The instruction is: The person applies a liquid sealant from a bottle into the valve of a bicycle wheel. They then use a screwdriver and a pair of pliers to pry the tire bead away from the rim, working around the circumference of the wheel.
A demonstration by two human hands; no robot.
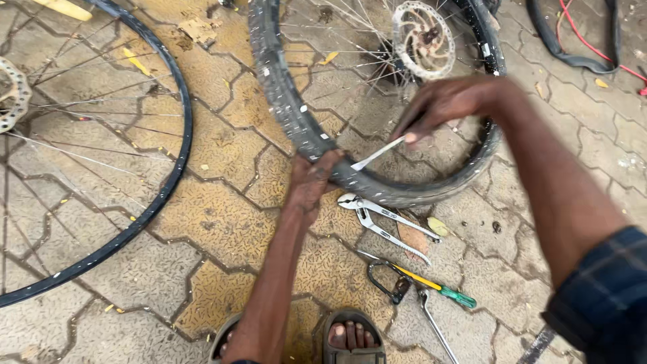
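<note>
A bicycle wheel with a knobbly black tyre (283, 101) and a disc rotor (423, 39) lies flat on the paving in front of me. My left hand (311, 180) grips the near edge of the tyre. My right hand (445, 102) holds a thin metal lever (377, 154), whose tip is pushed in at the tyre's edge just right of my left hand.
A bare black rim with spokes (162, 182) lies to the left. Slip-joint pliers (384, 222), a screwdriver with a green handle (438, 288), a spanner (431, 320) and a small black tool (387, 283) lie near my sandalled feet (350, 337). A black inner tube (573, 54) and a red cable (593, 47) lie at the top right.
</note>
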